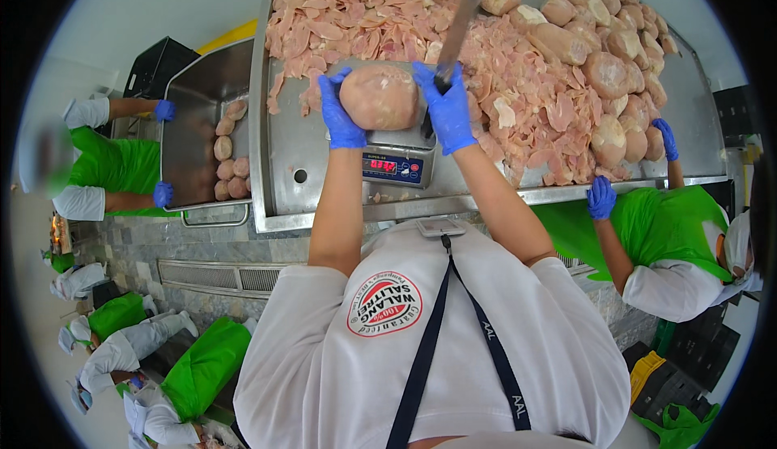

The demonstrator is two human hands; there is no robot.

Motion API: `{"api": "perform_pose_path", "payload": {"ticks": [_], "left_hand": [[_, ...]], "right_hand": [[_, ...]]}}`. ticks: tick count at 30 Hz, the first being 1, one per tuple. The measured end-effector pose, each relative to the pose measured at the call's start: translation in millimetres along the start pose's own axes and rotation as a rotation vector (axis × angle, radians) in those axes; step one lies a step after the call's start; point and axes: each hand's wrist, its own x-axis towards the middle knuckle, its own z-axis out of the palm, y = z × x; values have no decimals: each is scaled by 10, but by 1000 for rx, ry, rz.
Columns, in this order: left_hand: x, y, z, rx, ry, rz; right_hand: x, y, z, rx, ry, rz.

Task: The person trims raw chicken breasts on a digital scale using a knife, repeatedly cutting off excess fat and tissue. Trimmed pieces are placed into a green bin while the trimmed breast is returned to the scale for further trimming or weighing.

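Note:
A large rounded lump of pink meat [379,97] sits over the small digital scale [396,167] and hides most of its platform. My left hand [343,115], in a blue glove, grips the left side of the lump. On the other side, my right hand [448,113], gloved alike, is closed round the dark handle of a knife [460,32]. The long blade points up and away from me. The fingertips of this hand are beside the lump; whether they press on it I cannot tell. Red digits glow on the scale's display.
Thin pink meat slices [348,20] are heaped on the steel table [303,198], with whole lumps [605,75] piled at right. A steel tub cart [198,101] holding several lumps stands at left, beside a person in a green apron [129,161]. Another person [647,246] works close at right.

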Motion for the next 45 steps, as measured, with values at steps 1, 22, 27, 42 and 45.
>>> {"api": "perform_pose_path", "payload": {"ticks": [1, 22, 27, 42, 45], "left_hand": [[-12, -19, -75, 127, -16, -14], [-779, 22, 216, 1113, -103, 251], [-445, 219, 89, 1086, -403, 1], [-210, -91, 471, 1200, -451, -124], [-321, -73, 555, 1299, -481, 24]], "right_hand": [[-38, 302, -10, -102, 21, -191], [-668, -429, -862, -1020, -470, -15], [-581, -390, -909, -1143, -542, -138], [67, -39, -613, -858, -216, 11], [-176, -54, -734, -806, -240, 36]]}}
